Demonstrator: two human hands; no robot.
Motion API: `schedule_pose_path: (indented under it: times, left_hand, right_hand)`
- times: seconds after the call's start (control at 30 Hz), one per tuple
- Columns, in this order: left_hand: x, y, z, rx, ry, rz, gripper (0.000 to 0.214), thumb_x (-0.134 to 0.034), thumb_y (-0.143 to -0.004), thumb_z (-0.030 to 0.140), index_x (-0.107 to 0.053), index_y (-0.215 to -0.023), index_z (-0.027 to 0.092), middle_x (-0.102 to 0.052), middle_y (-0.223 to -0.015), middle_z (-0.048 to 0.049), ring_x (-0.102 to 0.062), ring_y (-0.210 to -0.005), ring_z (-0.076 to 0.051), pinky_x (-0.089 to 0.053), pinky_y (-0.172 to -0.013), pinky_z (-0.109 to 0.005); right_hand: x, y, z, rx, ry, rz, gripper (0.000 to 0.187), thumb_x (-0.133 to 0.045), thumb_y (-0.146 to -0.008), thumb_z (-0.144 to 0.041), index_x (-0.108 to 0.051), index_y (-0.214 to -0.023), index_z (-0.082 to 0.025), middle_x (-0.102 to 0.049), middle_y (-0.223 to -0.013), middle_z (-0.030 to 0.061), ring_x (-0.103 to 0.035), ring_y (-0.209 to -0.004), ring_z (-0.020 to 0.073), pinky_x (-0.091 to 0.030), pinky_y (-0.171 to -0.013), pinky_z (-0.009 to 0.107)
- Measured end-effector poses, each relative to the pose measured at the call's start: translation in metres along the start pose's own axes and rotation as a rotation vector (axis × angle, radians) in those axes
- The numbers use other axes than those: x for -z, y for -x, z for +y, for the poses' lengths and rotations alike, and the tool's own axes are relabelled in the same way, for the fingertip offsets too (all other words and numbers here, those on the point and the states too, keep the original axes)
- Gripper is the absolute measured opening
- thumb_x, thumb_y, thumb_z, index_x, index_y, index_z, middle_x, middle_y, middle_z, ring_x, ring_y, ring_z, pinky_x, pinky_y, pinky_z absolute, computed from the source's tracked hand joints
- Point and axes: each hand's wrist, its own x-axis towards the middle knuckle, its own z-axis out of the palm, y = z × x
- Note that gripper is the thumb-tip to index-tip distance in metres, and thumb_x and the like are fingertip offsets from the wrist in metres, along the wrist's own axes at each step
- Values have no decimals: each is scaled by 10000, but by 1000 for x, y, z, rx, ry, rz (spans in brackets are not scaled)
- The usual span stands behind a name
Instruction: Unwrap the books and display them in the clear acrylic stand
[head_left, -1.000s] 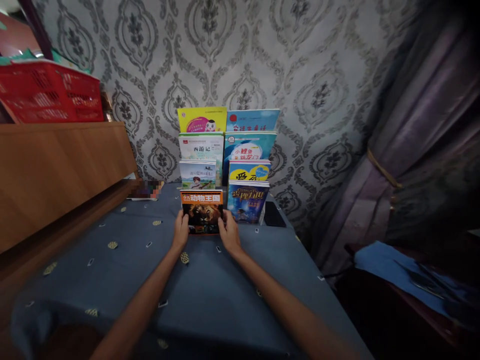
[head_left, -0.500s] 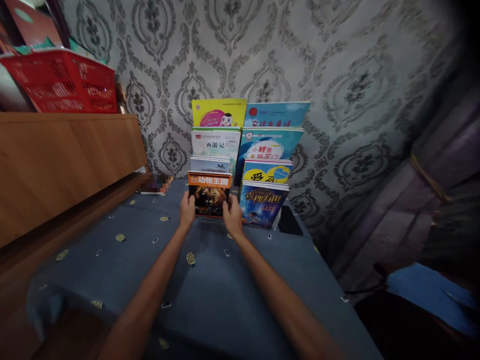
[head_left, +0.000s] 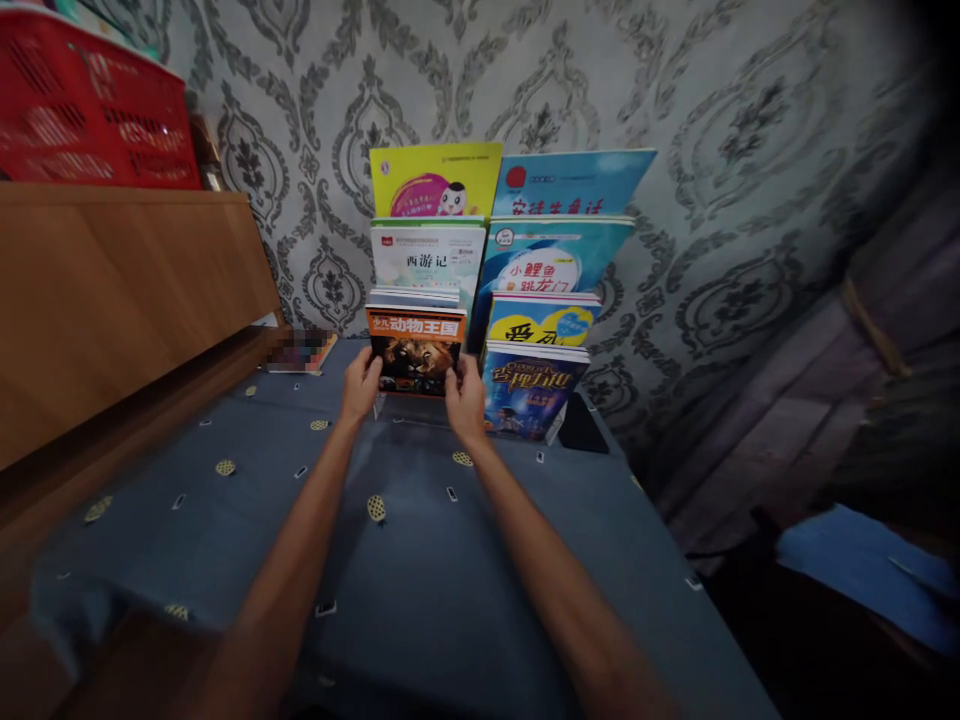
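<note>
I hold an orange book with a lion on its cover (head_left: 415, 350) upright by both lower corners. My left hand (head_left: 360, 385) grips its left edge and my right hand (head_left: 465, 400) grips its right edge. The book stands at the front of the left column of a tiered rack of picture books (head_left: 495, 260) against the wall. Just behind it rise a white-covered book (head_left: 427, 255) and a yellow one (head_left: 435, 180). To its right stands a dark blue book (head_left: 529, 390).
The rack sits on a blue cloth-covered table (head_left: 405, 540) with small gold motifs. A wooden cabinet (head_left: 112, 290) runs along the left with a red basket (head_left: 90, 100) on top. A dark phone (head_left: 581, 435) lies right of the books. Purple curtain (head_left: 862, 330) hangs at right.
Both hands have lifted the lion book off the table and moved it back and up into the front of the left column, covering the book behind it.
</note>
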Motion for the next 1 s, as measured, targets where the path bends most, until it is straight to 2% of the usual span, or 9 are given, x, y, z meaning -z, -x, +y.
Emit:
schedule_pose_path:
  times: [0.1, 0.23, 0.33, 0.43, 0.57, 0.83, 1.0]
  left_hand:
    - [3, 1, -10, -20, -45, -23, 197, -502, -920, 287, -668, -954, 186, -694, -904, -49, -640, -892, -213, -533, -836, -341]
    - [7, 3, -20, -20, -170, 24, 94, -577, -849, 252, -650, -866, 195, -656, -829, -39, -614, -821, -211, -514, -825, -349]
    - [6, 6, -24, -4, -184, 31, 111, -598, -835, 238, -644, -928, 199, -643, -822, -27, -607, -779, -197, -510, -788, -334]
    - [5, 9, -23, 2, -177, 50, 192, -600, -848, 237, -628, -1033, 195, -649, -860, -27, -611, -781, -189, -504, -759, -314]
    - [4, 11, -17, -13, -183, 73, 192, -558, -905, 282, -613, -1065, 189, -658, -893, -40, -615, -816, -194, -494, -784, -311]
    - [3, 14, -13, -2, -188, 82, 147, -527, -939, 295, -615, -1010, 200, -667, -880, -43, -627, -833, -203, -482, -800, -310]
    - [1, 14, -15, 4, -183, 83, 152, -517, -939, 287, -611, -1019, 198, -678, -904, -50, -632, -847, -204, -481, -808, -309]
  right_hand:
    - [-4, 3, 5, 3, -3, -24, 266, -410, -967, -254, -548, -1185, -188, -686, -1052, 106, -639, -950, 239, -513, -874, 386]
    - [-10, 6, 12, -1, 17, -31, 260, -409, -954, -245, -562, -1157, -188, -696, -1033, 109, -650, -937, 251, -518, -850, 391]
    - [-14, 10, 18, -17, 65, -35, 261, -408, -949, -233, -575, -1144, -191, -697, -1004, 105, -647, -923, 254, -517, -849, 397]
    - [-16, 14, 23, -37, 144, -33, 271, -398, -947, -224, -601, -1122, -183, -685, -1019, 124, -628, -966, 273, -504, -901, 432]
    - [-17, 19, 27, -62, 235, -4, 273, -414, -931, -232, -616, -1107, -179, -642, -1084, 157, -584, -1054, 300, -468, -965, 471]
    - [-19, 22, 32, -94, 165, 70, 278, -441, -922, -274, -505, -1180, -195, -619, -1098, 146, -576, -1037, 284, -471, -929, 451]
    - [-20, 21, 28, -83, 178, 120, 267, -441, -922, -254, -492, -1177, -196, -625, -1097, 152, -597, -1038, 285, -490, -923, 448]
